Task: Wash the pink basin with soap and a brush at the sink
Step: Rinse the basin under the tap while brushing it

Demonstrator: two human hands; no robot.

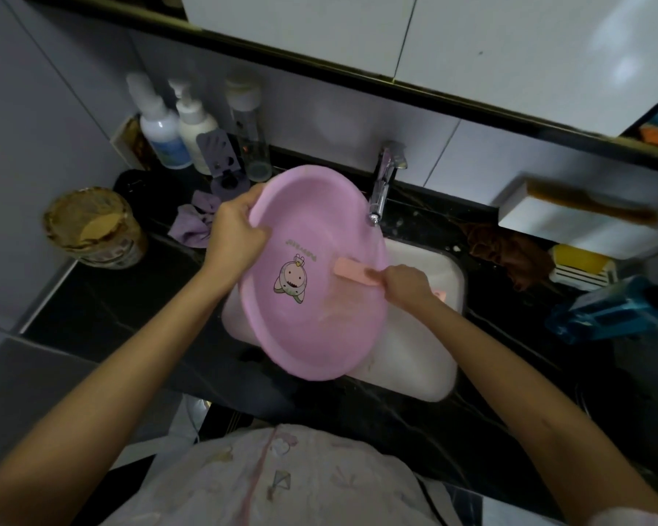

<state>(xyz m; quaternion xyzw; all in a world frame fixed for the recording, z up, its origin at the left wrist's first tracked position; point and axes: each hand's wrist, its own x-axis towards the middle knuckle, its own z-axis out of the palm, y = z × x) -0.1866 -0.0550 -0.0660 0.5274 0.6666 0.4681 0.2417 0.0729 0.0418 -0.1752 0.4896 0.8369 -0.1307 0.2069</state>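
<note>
The round pink plastic basin was held tilted above the white rectangular sink, its open side turned toward the person and its upper edge near the spout of the chrome tap. Its smooth inner floor carried a cartoon sticker of a round smiling figure under a line of green lettering, and a pale, filmy smear lay on the lower right of the bowl. The left hand gripped the basin's upper left rim, thumb inside the bowl and fingers curled round the back of the edge. The right hand was closed round one end of a pale pink flat oblong brush, whose other end lay against the inner wall at the right of the sticker. The sink sat in a black marbled counter. At the back left stood two white pump bottles and a clear bottle, with a crumpled purple cloth and a gold-lidded round tin nearer the left edge. A brown cloth and a blue bottle lay to the right of the sink.
</note>
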